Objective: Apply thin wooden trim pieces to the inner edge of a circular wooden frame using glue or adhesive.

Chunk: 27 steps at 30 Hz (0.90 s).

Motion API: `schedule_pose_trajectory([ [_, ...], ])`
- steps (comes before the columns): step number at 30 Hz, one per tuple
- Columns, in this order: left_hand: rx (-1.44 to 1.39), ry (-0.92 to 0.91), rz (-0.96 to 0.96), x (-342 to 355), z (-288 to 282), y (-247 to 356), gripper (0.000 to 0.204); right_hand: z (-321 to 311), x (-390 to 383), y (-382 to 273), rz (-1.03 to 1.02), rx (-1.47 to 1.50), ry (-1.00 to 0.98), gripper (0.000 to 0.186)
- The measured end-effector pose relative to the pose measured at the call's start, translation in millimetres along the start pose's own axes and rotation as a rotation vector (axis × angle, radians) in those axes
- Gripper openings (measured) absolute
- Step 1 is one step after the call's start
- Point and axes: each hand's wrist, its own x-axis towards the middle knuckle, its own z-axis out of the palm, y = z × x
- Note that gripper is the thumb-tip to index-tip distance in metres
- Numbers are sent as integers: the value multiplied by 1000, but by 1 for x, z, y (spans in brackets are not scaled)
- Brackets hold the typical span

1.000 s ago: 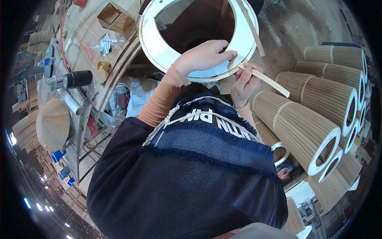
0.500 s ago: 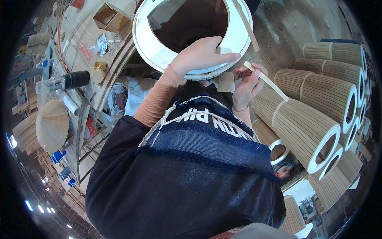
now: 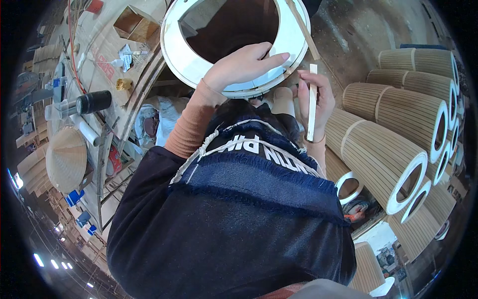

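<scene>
A white ring (image 3: 179,55) with a wide oval hole tops a round drum-like piece in front of me; its inside is dark. My left hand (image 3: 241,67) lies over the near part of this ring, fingers reaching toward the hole and thumb stretched out to the right. To the right of the ring, my right hand (image 3: 318,99) pinches a short, pale wooden strip (image 3: 312,107), which stands nearly upright in the view, apart from the ring. A longer wooden strip (image 3: 303,30) lies across the ring's right edge.
Slatted wooden drums (image 3: 383,154) with white end rings lie stacked on the right. At the left is a worktable (image 3: 102,55) with an open wooden box (image 3: 135,25), a black-capped clear bottle (image 3: 93,101) and a yellow tape roll (image 3: 123,84). A conical hat (image 3: 67,159) hangs beside it.
My right hand has turned the short strip from a slant to nearly upright and moved slightly right and down. My left hand stays on the ring, which appears shifted slightly left.
</scene>
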Motion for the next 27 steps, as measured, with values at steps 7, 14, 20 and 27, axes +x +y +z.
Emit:
schedule_pose_trajectory([
  [7, 131, 63, 148, 0, 9, -11, 70, -5, 68, -26, -304, -336, -90, 24],
  [14, 474, 508, 297, -19, 22, 7, 74, -14, 72, -36, -190, -244, -137, 17],
  [20, 555, 528, 440, -28, 34, 14, 30, -12, 44, -33, 106, -185, -67, 14],
  [27, 576, 594, 480, -24, 43, 14, 13, -12, 26, -24, -15, -273, -112, 17],
])
